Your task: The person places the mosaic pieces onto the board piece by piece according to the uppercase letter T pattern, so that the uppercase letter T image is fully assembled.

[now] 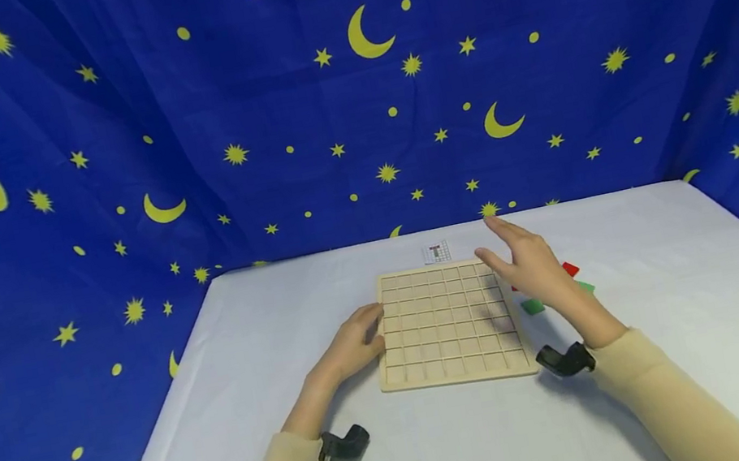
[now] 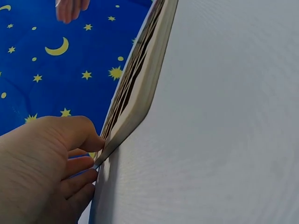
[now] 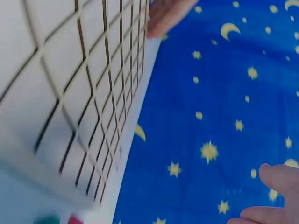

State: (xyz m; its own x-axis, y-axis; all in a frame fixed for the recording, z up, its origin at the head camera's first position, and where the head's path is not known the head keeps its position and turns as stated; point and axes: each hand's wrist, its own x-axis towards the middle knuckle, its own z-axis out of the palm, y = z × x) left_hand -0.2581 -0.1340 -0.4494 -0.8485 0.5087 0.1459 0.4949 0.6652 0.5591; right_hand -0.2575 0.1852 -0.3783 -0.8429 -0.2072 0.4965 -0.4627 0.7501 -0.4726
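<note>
A square wooden grid board (image 1: 451,323) lies on the white table with bare compartments. My left hand (image 1: 349,345) is at its left edge; in the left wrist view the thumb (image 2: 86,133) touches the board's rim (image 2: 147,88), and the relaxed fingers rest beside it. The right hand (image 1: 526,260) hovers above the board's right side, thumb and fingers spread, holding nothing. Below and beyond that hand lie red pieces (image 1: 571,268) and green pieces (image 1: 532,306), partly hidden by it. Only fingertips of the right hand (image 3: 275,200) show in the right wrist view.
A small printed grid card (image 1: 436,252) with a coloured figure lies behind the board. White cloth (image 1: 264,307) covers the table. A blue curtain (image 1: 287,97) with yellow stars and moons closes off the back and sides. Each wrist wears a black camera mount (image 1: 348,444).
</note>
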